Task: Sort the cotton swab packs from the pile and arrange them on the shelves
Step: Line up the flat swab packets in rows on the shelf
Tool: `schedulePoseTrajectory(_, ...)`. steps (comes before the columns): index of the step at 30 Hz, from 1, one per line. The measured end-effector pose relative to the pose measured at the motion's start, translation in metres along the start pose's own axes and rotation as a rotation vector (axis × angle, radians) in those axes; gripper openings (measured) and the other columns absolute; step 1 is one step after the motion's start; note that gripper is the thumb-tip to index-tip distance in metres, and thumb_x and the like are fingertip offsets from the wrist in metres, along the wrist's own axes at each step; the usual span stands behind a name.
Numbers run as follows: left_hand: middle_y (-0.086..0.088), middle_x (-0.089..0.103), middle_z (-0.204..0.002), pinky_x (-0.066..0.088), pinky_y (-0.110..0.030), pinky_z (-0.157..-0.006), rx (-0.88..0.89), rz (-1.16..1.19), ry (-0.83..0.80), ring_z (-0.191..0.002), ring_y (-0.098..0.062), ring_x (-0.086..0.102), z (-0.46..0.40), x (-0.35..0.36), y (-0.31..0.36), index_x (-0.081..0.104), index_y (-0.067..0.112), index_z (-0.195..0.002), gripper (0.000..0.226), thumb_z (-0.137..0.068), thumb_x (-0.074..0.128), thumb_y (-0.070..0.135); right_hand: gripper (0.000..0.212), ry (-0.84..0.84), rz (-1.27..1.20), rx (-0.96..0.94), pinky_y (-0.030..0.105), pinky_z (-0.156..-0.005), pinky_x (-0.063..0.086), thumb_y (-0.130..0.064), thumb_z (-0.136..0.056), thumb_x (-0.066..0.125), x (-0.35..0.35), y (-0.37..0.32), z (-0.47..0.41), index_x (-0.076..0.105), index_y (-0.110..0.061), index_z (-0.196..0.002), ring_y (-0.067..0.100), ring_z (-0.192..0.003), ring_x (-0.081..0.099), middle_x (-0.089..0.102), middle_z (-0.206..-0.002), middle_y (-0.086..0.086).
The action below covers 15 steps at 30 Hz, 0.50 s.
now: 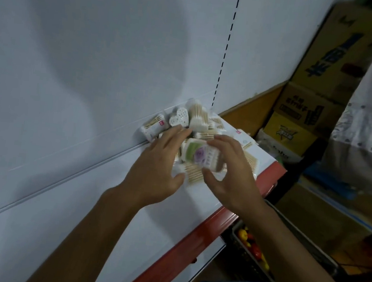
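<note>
Green-and-purple swab pack point(198, 155) is sitting atop the pile point(196, 123) at the white shelf's point(104, 201) far end, against the back panel. Right hand point(230, 169) is pinching it, thumb beneath; left hand point(161, 161) is hovering spread beside it, gripping nothing. Probably light, slick film (crushable): holding by the edges seems wisest.

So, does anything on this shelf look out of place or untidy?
Yes: the cotton swab packs lie in a jumbled pile at the far end of the shelf, tilted at different angles instead of standing in rows. Nothing looks spilled or damaged.
</note>
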<state>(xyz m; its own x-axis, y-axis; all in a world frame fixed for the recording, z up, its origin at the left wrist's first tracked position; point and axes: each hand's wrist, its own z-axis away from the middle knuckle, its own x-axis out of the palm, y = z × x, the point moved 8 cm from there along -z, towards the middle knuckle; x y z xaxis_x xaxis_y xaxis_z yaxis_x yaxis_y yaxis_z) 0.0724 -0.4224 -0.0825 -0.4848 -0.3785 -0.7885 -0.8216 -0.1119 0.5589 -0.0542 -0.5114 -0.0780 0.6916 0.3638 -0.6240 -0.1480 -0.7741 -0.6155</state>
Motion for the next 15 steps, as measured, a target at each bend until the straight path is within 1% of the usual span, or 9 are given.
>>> schedulePoseTrajectory(2,0.010,0.021,-0.160,0.046,-0.044,-0.106,0.002,0.019,-0.067,-0.145,-0.013,0.028,-0.004,0.007,-0.002,0.018,0.030,-0.154,0.093,-0.082,0.075,0.023,0.055,-0.066,-0.082,-0.039,0.017,-0.099,0.041,-0.015,-0.081,0.070,0.003,-0.012,-0.001,0.051,-0.013,-0.132,0.007,-0.123,0.046,0.049,-0.133,-0.003)
schedulePoseTrajectory(3,0.012,0.026,-0.158,0.048,-0.044,-0.104,-0.017,0.038,-0.092,-0.141,-0.012,0.034,-0.005,0.011,-0.006,0.019,0.033,-0.153,0.091,-0.082,0.075,0.023,0.057,-0.085,-0.121,-0.049,0.019,-0.098,0.042,-0.014,-0.081,0.070,0.005,-0.017,-0.001,0.049,-0.014,-0.134,0.006,-0.122,0.047,0.049,-0.132,-0.007)
schedulePoseTrajectory(4,0.012,0.036,-0.152,0.049,-0.045,-0.101,-0.044,0.055,-0.105,-0.136,-0.012,0.041,-0.005,0.014,-0.011,0.025,0.034,-0.150,0.085,-0.083,0.075,0.023,0.061,-0.098,-0.160,-0.047,0.020,-0.099,0.043,-0.013,-0.081,0.070,0.007,-0.019,-0.001,0.047,-0.015,-0.137,0.005,-0.122,0.048,0.049,-0.133,-0.008)
schedulePoseTrajectory(6,0.011,0.052,-0.136,0.053,-0.045,-0.095,-0.109,0.087,-0.094,-0.121,-0.013,0.054,-0.003,0.016,-0.023,0.039,0.033,-0.141,0.070,-0.082,0.075,0.025,0.068,-0.116,-0.252,0.011,0.023,-0.100,0.045,-0.015,-0.083,0.071,0.014,-0.014,-0.001,0.039,-0.017,-0.143,0.008,-0.125,0.050,0.048,-0.139,-0.005)
schedulePoseTrajectory(8,0.011,0.059,-0.126,0.055,-0.042,-0.091,-0.183,0.144,-0.057,-0.112,-0.011,0.059,0.002,0.014,-0.034,0.046,0.031,-0.131,0.060,-0.080,0.078,0.029,0.070,-0.093,-0.294,0.108,0.022,-0.101,0.044,-0.023,-0.085,0.068,0.019,0.002,0.002,0.033,-0.020,-0.146,0.005,-0.126,0.049,0.046,-0.141,-0.007)
schedulePoseTrajectory(10,0.010,0.061,-0.124,0.055,-0.039,-0.090,-0.265,0.172,-0.001,-0.111,-0.012,0.061,0.007,0.008,-0.047,0.048,0.029,-0.129,0.059,-0.079,0.079,0.034,0.066,-0.048,-0.191,0.228,0.027,-0.102,0.044,-0.034,-0.088,0.064,0.026,0.024,0.006,0.036,-0.020,-0.145,0.003,-0.124,0.048,0.048,-0.140,-0.007)
schedulePoseTrajectory(12,0.006,0.062,-0.125,0.055,-0.039,-0.090,-0.321,0.178,0.063,-0.111,-0.015,0.061,0.013,0.003,-0.058,0.047,0.026,-0.131,0.063,-0.079,0.079,0.038,0.065,-0.032,0.034,0.310,0.030,-0.101,0.041,-0.044,-0.090,0.064,0.034,0.040,0.011,0.039,-0.016,-0.143,0.011,-0.124,0.046,0.049,-0.140,0.002)
schedulePoseTrajectory(13,0.005,0.062,-0.124,0.056,-0.039,-0.089,-0.340,0.185,0.093,-0.110,-0.016,0.061,0.016,0.001,-0.063,0.046,0.024,-0.131,0.064,-0.078,0.079,0.040,0.069,-0.045,0.130,0.333,0.030,-0.099,0.038,-0.048,-0.089,0.065,0.040,0.045,0.012,0.039,-0.015,-0.143,0.016,-0.125,0.045,0.049,-0.140,0.004)
schedulePoseTrajectory(15,0.004,0.063,-0.120,0.057,-0.038,-0.085,-0.367,0.200,0.145,-0.106,-0.018,0.062,0.021,-0.004,-0.069,0.047,0.023,-0.129,0.064,-0.078,0.079,0.043,0.080,-0.092,0.237,0.372,0.033,-0.098,0.038,-0.058,-0.082,0.067,0.055,0.049,0.014,0.038,-0.016,-0.143,0.023,-0.127,0.044,0.047,-0.142,0.006)
